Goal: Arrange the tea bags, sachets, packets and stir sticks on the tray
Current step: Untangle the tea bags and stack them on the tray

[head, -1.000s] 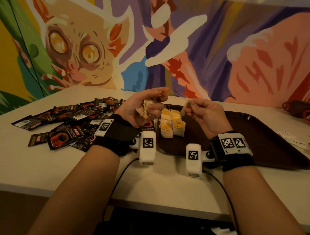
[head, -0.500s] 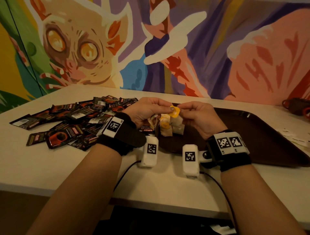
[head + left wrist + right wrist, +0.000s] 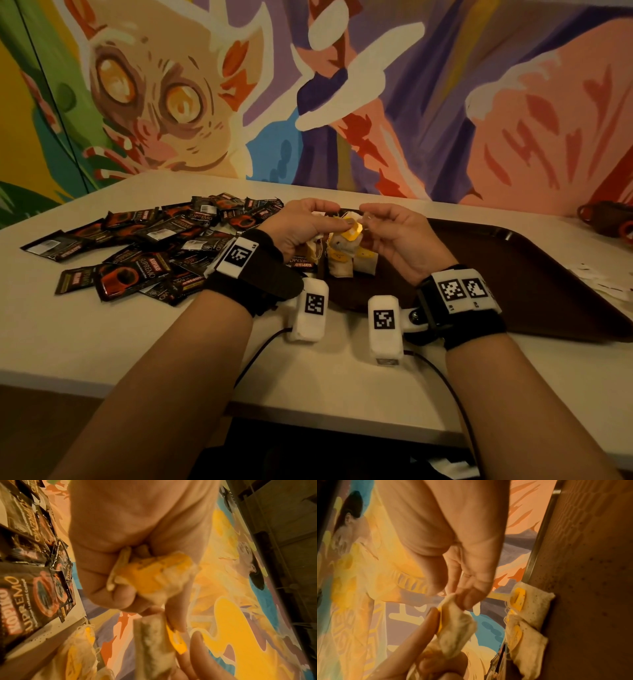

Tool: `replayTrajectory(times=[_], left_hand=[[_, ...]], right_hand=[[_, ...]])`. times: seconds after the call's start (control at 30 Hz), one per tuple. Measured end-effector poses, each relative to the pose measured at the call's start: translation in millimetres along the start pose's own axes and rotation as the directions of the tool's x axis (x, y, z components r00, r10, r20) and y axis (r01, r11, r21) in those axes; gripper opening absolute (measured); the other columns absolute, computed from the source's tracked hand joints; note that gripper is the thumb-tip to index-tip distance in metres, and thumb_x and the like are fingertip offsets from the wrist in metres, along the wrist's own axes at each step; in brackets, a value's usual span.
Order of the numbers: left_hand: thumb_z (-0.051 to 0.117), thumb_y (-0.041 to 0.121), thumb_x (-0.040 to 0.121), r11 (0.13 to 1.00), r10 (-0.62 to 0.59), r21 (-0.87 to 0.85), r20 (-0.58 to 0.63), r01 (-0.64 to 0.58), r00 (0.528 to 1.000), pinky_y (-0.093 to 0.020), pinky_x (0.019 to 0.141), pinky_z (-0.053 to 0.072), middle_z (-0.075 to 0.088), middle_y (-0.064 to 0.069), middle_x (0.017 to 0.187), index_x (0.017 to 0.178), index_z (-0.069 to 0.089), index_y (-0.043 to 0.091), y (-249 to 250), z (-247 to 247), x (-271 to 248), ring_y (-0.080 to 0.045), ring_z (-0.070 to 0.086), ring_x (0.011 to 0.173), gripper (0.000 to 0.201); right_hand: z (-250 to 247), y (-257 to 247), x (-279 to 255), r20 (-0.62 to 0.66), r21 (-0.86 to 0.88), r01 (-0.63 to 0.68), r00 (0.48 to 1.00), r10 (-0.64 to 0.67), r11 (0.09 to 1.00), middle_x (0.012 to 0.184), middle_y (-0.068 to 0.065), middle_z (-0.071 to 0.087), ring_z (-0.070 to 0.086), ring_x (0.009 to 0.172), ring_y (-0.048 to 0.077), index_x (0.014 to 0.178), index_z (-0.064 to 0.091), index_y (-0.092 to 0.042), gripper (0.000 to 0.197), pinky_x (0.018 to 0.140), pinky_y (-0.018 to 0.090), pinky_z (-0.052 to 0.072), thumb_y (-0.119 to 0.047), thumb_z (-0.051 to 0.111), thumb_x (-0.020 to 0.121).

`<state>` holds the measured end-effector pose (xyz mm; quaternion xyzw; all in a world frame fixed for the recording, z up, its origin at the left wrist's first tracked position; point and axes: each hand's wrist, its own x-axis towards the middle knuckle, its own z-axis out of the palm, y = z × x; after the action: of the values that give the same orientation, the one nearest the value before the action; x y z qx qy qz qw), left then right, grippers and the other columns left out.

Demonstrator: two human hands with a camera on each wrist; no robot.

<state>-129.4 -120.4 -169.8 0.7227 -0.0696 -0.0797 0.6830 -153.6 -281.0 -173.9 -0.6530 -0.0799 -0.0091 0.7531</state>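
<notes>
Both hands meet over the left end of the tray, and each grip is closed on the same small cream paper tea bag with a round yellow tag (image 3: 346, 240). The right hand (image 3: 400, 240) pinches the top edge of the bag between thumb and forefinger, its other fingers loosely bent. The left hand (image 3: 301, 229) presses a fingertip against the yellow tag from the other side, while its remaining fingers are curled round a crumpled bundle of further tea bags and yellow tags (image 3: 154, 577) held in the palm. The held bag hangs just above the tray, clear of its surface.

Directly beneath it, a short row of cream tea bags with yellow tags (image 3: 349, 263) lies flat on the dark brown plastic tray (image 3: 513, 267), close to the tray's left rim and touching one another. The tray sits on the pale table (image 3: 171, 342), toward the table's right side, its near edge parallel to the table's front edge.

Left of the tray, a loose heap of black and red coffee sachets (image 3: 144, 250) spreads over the table, overlapping; one sachet reaches the tray's left rim under the left hand. Some pale paper items (image 3: 603, 284) lie by the table's right edge, too blurred to identify.
</notes>
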Motion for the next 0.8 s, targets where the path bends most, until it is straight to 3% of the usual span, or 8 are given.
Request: replayTrajectory(times=[0.2,0.4,0.5,0.57,0.6,0.63,0.73,0.8], left_hand=[[0.066,0.007,0.085,0.999,-0.031,-0.036,0.029,0.032,0.999,-0.011,0.036,0.04,0.059,-0.005,0.081,0.117,0.056,0.007,0.8,4.3,-1.9,0.002,0.053,0.038,0.034],[0.053,0.034,0.095,0.985,-0.175,-0.005,0.047,0.175,0.984,-0.017,0.043,0.042,0.061,-0.008,0.109,0.13,0.049,0.009,3.2,7.8,-2.9,-0.009,0.048,0.063,0.043],[0.048,0.04,0.097,0.969,-0.248,0.026,0.079,0.247,0.966,-0.027,0.075,0.051,0.059,-0.008,0.123,0.135,0.047,0.012,3.6,6.0,-1.4,-0.014,0.059,0.093,0.048],[0.045,0.043,0.097,0.966,-0.256,0.061,0.072,0.252,0.964,-0.039,0.104,0.038,0.055,-0.009,0.13,0.132,0.051,0.014,3.2,4.9,1.1,-0.026,0.046,0.129,0.046],[0.044,0.044,0.097,0.965,-0.259,0.066,0.067,0.255,0.964,-0.041,0.108,0.033,0.055,-0.009,0.13,0.131,0.052,0.014,2.6,4.9,2.0,-0.027,0.042,0.133,0.046],[0.044,0.045,0.097,0.964,-0.264,0.059,0.068,0.26,0.962,-0.041,0.108,0.032,0.057,-0.009,0.127,0.13,0.053,0.014,1.6,5.2,3.2,-0.025,0.047,0.129,0.046],[0.043,0.046,0.097,0.952,-0.306,0.046,0.102,0.302,0.947,-0.034,0.1,0.04,0.059,-0.008,0.112,0.13,0.052,0.011,-2.9,6.8,5.8,-0.011,0.053,0.078,0.048],[0.043,0.047,0.097,0.944,-0.328,0.09,0.123,0.319,0.937,-0.035,0.101,0.038,0.06,-0.008,0.109,0.128,0.052,0.011,-5.8,7.2,7.3,-0.011,0.048,0.071,0.049]], right_hand=[[0.7,3.6,0.4,-0.025,-0.04,-0.059,0.998,0.058,0.997,0.09,0.007,0.066,0.064,0.08,0.014,0.115,0.059,0.004,0.027,0.063,0.019,0.056,0.004,0.052,0.09],[-8.9,6.1,6.3,-0.244,-0.15,-0.262,0.944,0.221,0.953,0.087,0.01,0.064,0.06,0.069,0.015,0.111,0.06,-0.002,0.022,0.058,0.024,0.05,0.002,0.054,0.091],[-14.4,6.1,6.6,-0.265,-0.352,-0.404,0.908,0.325,0.844,0.08,0.009,0.061,0.055,0.063,0.014,0.11,0.062,-0.004,0.022,0.054,0.022,0.044,0.0,0.057,0.089],[-17.2,6.7,8.5,-0.288,-0.484,-0.426,0.903,0.32,0.765,0.083,0.009,0.062,0.051,0.061,0.013,0.107,0.064,-0.007,0.019,0.054,0.022,0.04,-0.003,0.06,0.088],[-18.2,7.9,10.2,-0.304,-0.519,-0.423,0.903,0.302,0.743,0.084,0.009,0.062,0.05,0.06,0.012,0.105,0.065,-0.008,0.018,0.053,0.023,0.039,-0.004,0.061,0.088],[-18.5,9.4,12.4,-0.32,-0.527,-0.416,0.905,0.281,0.741,0.083,0.009,0.062,0.05,0.059,0.012,0.103,0.066,-0.008,0.016,0.052,0.022,0.039,-0.004,0.062,0.088],[-17.2,14.2,16.5,-0.343,-0.489,-0.381,0.911,0.229,0.784,0.076,0.009,0.062,0.055,0.057,0.013,0.102,0.065,-0.004,0.015,0.051,0.022,0.043,-0.001,0.061,0.088],[-14.7,14.9,17.1,-0.339,-0.438,-0.376,0.91,0.237,0.817,0.089,0.013,0.063,0.06,0.064,0.016,0.098,0.065,-0.003,0.013,0.057,0.023,0.05,0.002,0.059,0.088]])
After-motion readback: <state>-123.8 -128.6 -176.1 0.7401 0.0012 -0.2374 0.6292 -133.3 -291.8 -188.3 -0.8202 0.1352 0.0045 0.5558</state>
